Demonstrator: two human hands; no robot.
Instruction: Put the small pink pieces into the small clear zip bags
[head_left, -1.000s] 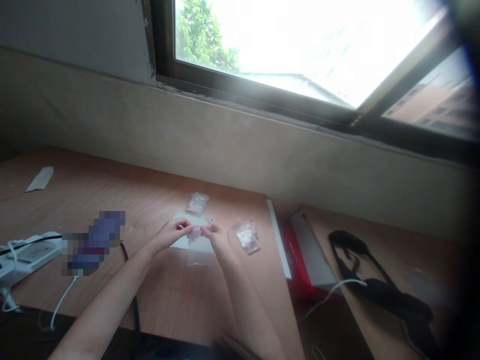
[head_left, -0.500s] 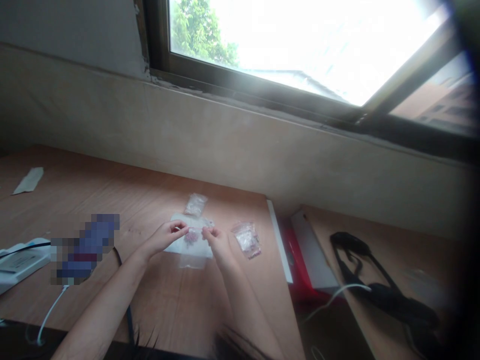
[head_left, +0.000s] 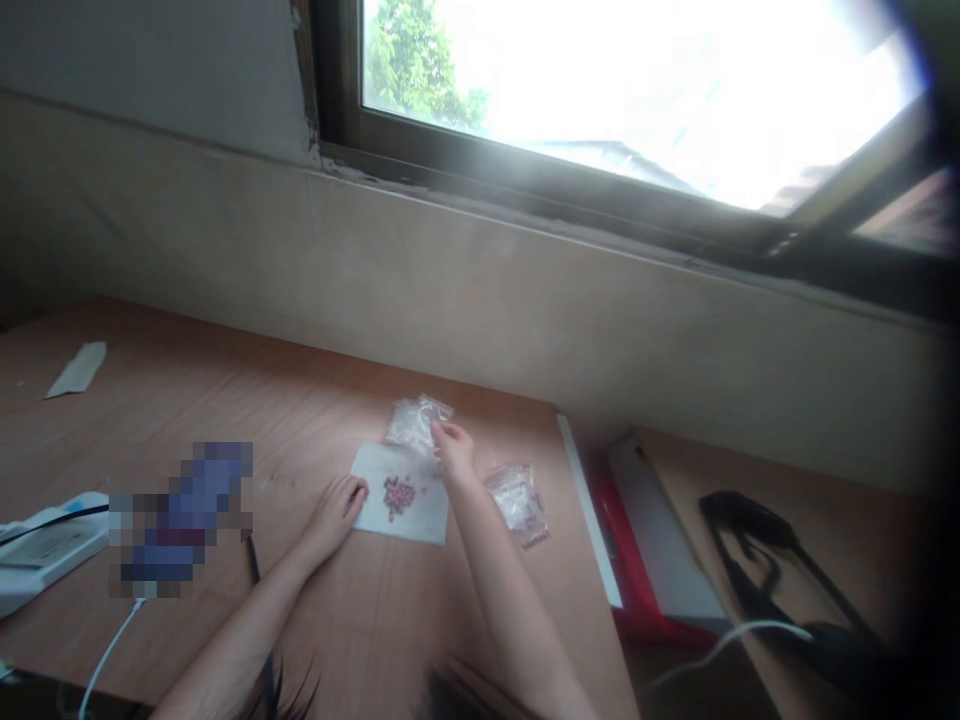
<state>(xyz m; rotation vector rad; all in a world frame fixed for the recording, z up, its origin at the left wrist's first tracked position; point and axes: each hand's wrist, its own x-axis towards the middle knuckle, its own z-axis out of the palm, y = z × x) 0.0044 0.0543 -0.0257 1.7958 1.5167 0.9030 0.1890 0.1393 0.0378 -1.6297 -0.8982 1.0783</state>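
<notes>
My right hand [head_left: 454, 448] pinches the edge of a clear plastic bag [head_left: 421, 418] beyond the far edge of a white sheet [head_left: 369, 520]. More than one bag may overlap there; I cannot make out their edges. On the sheet lies a small heap of pink and reddish beads [head_left: 400, 494], with a few loose ones beside it. My left hand [head_left: 339, 510] rests on the table at the sheet's left edge, fingers loosely bent and thumb apart, with nothing visible in it.
Right of my right forearm lies another clear bag [head_left: 519, 503] with small contents. A pixelated blue object [head_left: 196, 510] and a white power strip [head_left: 56, 545] occupy the left, with cables. A paper scrap [head_left: 77, 369] lies farther back. Black straps [head_left: 757, 530] lie on the right-hand surface.
Both hands were pinching a thin reddish edge above the beads. My left hand has let go and dropped to the sheet's side; my right has moved away from me with the bag, uncovering the beads.
</notes>
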